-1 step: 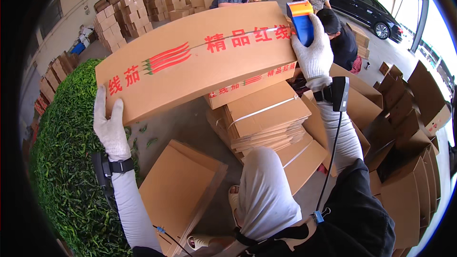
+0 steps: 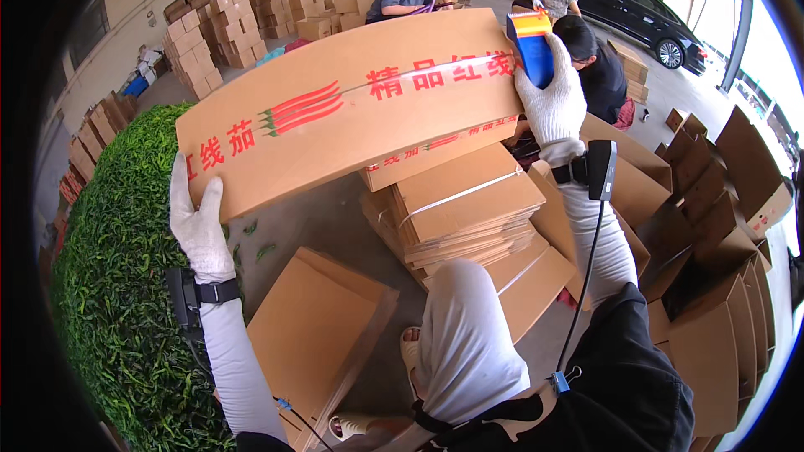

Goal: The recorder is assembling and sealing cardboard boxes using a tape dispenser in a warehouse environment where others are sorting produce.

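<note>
A long cardboard box [image 2: 335,134] with red print and a pepper drawing is held out in front of me, with a shiny strip of clear tape along its face. My left hand [image 2: 199,230], in a white knitted glove, grips its left end, thumb on the printed face. In my gloved right hand [image 2: 553,105] is a blue tape dispenser [image 2: 533,59] with an orange head, up against the box's right end. Below the held box lies another printed box [image 2: 444,148], on a strapped stack of flattened cardboard [image 2: 473,188].
Green peppers [image 2: 126,310] are heaped at my left. Flat cardboard [image 2: 310,310] lies by my feet. Open boxes [image 2: 703,351] crowd the right. Ahead are a person in dark clothes [image 2: 607,79], two more people, box stacks [image 2: 188,50] and a black car [image 2: 636,17].
The held box, both my hands and the tape dispenser have shifted slightly right and down in view. The person at the back now has purple material at the hands.
</note>
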Available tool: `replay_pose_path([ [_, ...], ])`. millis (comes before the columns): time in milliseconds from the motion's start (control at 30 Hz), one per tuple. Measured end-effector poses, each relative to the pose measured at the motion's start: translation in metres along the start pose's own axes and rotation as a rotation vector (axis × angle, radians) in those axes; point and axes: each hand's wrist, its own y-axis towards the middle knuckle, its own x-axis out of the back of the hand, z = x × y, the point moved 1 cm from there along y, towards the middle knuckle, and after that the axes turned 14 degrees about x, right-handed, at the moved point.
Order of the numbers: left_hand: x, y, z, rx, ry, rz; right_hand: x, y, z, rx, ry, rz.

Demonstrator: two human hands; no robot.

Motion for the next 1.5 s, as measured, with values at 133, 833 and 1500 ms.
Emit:
replay_pose_path([
  [133,0.007,-0.013,0.048,0.444,-0.386,0.102,0.028,-0.037,0.003,-0.184,0.123,0.065],
  [833,-0.109,0.063,0.034,0.106,-0.056,0.038,-0.02,-0.012,-0.011,-0.117,-0.079,0.119],
  [1500,0.457,-0.435,0.315,1.414,0.648,-0.591,-0.052,-0.207,0.073,0.442,0.208,0.736],
])
